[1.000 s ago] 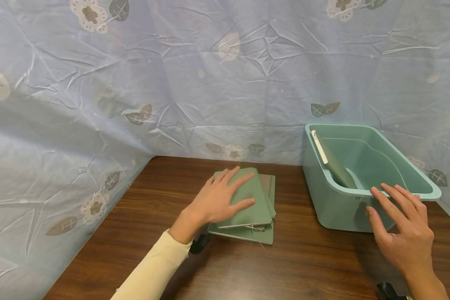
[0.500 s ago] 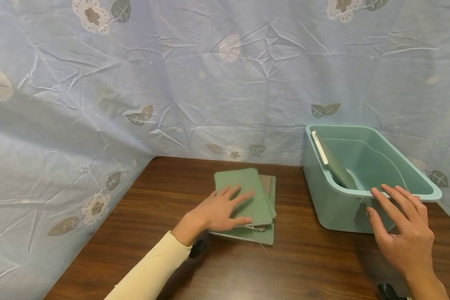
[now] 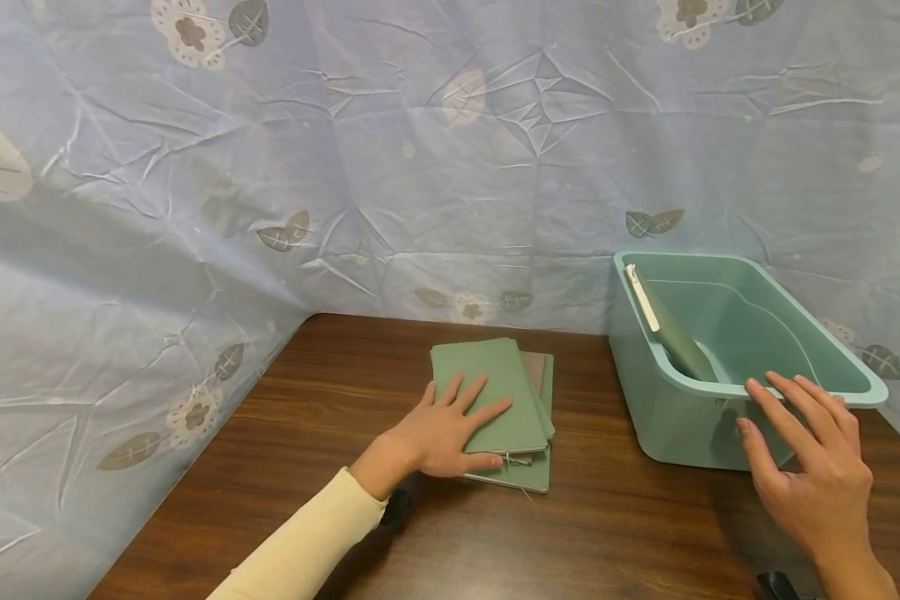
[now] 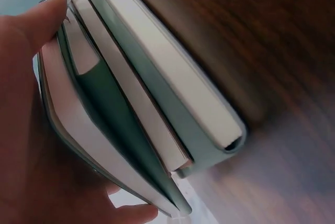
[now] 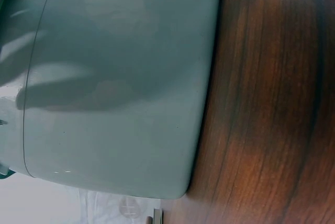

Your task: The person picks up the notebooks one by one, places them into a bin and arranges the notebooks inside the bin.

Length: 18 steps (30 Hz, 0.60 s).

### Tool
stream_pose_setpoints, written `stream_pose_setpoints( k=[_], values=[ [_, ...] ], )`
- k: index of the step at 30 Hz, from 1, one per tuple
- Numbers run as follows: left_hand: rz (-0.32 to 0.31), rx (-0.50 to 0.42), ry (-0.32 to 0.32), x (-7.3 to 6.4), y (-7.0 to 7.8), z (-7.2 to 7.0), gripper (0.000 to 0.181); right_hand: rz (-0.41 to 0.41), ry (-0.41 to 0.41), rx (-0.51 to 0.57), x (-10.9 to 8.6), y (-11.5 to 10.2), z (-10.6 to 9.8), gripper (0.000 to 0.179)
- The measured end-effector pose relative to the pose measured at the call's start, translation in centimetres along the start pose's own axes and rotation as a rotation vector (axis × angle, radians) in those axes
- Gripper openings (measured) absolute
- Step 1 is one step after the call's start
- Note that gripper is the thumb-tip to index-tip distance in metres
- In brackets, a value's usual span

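My left hand (image 3: 446, 433) lies with fingers spread over the top green notebook (image 3: 495, 375) of a small stack. Its thumb is at the near edge, where page edges and a thin cord show. Below are a brownish notebook (image 3: 534, 367) and a larger green one (image 3: 528, 477). From the left wrist, the stack appears edge-on, with the thick bottom notebook (image 4: 172, 62) on the table side and the thumb (image 4: 49, 12) beside the upper ones. My right hand (image 3: 813, 467) has its fingertips at the near rim of a teal bin (image 3: 697, 425), fingers loosely extended.
Inside the bin, a green notebook (image 3: 678, 337) leans against the left wall. Both bin and stack stand on a dark wooden table (image 3: 345, 367). A floral fabric sheet (image 3: 420, 167) hangs behind and along the left side.
My left hand has drawn back from the middle of the top notebook toward its near left corner, fingers spread wider. The right hand has stayed at the bin rim.
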<state>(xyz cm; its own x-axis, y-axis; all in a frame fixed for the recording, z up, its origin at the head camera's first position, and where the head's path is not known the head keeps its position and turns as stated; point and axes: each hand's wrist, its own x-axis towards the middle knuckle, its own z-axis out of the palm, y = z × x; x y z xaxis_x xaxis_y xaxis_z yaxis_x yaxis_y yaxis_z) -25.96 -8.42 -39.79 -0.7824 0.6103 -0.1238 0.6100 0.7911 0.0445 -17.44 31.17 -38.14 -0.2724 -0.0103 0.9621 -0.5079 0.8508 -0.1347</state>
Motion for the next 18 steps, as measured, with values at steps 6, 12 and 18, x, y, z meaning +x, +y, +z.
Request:
stream_pose_setpoints(
  k=[6,12,18],
  values=[
    [-0.004,0.013,-0.002,0.12,0.28,0.08,0.082,-0.015,0.007,0.008,-0.01,0.05,0.03,0.045],
    [0.008,0.047,0.020,0.27,0.56,-0.03,0.086,-0.010,0.011,0.006,0.00,0.02,0.08,0.045],
    [0.025,0.095,0.053,0.39,0.80,-0.46,0.084,-0.039,0.027,0.016,0.14,0.13,0.01,0.045]
  ],
)
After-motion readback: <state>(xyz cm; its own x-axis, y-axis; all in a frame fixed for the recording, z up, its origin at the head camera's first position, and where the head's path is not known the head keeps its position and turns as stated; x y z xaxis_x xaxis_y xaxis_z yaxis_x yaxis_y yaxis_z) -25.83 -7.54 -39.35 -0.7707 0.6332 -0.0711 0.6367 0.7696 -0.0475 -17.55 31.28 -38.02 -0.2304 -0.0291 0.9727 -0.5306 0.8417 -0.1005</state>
